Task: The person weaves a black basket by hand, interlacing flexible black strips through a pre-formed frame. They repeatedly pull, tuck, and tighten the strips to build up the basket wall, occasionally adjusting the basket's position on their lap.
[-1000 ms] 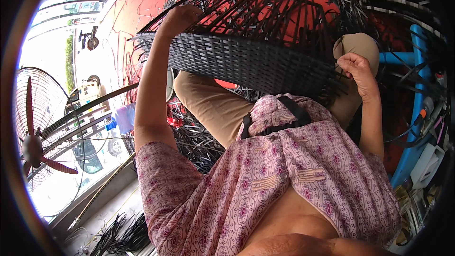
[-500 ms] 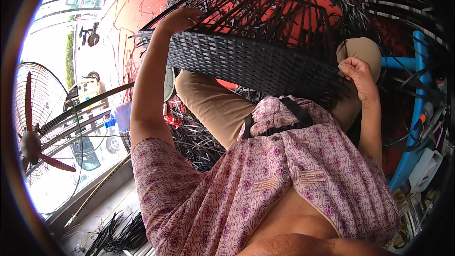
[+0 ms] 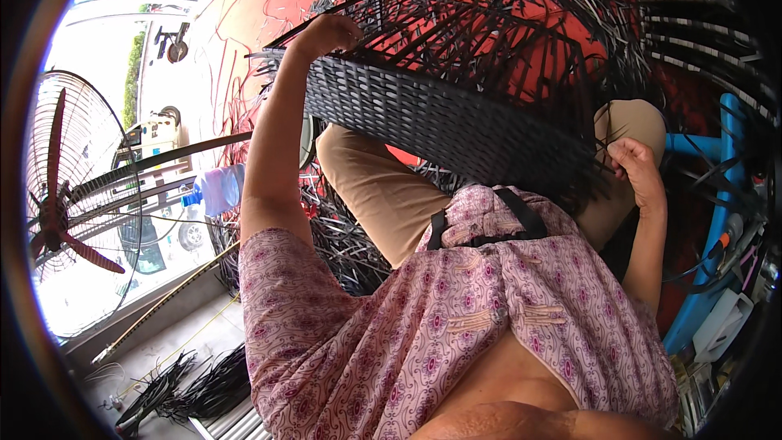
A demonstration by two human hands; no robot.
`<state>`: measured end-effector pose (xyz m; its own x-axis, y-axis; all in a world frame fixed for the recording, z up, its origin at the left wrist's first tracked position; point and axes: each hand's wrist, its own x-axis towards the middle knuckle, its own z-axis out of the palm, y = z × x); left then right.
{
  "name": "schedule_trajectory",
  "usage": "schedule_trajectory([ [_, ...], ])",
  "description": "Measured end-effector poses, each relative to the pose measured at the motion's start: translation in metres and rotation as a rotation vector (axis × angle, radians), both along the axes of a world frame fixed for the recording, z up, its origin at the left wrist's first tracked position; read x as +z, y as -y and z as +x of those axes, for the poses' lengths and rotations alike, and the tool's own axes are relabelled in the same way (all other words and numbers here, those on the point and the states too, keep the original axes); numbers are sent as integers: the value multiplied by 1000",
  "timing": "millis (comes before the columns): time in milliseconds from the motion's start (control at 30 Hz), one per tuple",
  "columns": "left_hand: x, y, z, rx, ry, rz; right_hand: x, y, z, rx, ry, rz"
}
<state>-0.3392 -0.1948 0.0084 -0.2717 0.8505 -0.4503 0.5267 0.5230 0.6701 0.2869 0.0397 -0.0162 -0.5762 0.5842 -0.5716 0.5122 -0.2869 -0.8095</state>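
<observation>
A half-woven black wicker basket [image 3: 440, 106] rests tilted across the person's lap, its long side wall facing the camera. That wall is a tight, flat-strip weave, dark grey to black, running from upper left down to lower right. Above the finished band, loose unwoven strips [image 3: 489, 41] stick up and fan out in a bristling row. The frame's far rim shows behind them.
</observation>
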Motion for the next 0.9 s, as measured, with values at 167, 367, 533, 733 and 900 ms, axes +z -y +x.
schedule_trajectory([
  [167, 1, 2, 20, -191, -299, 46, 2, 4, -7, -37, -98, -37],
  [367, 2, 5, 22, -340, -447, 127, 2, 9, -18, -27, -145, -44],
  [533, -5, 9, 10, -111, -243, -40, 9, 9, -26, -8, -125, -40],
  [733, 6, 3, -3, -22, -226, -78, 11, 11, -26, -10, -125, 8],
  [900, -4, 8, -11, -251, -299, -62, 15, 20, -38, -29, -163, 79],
])
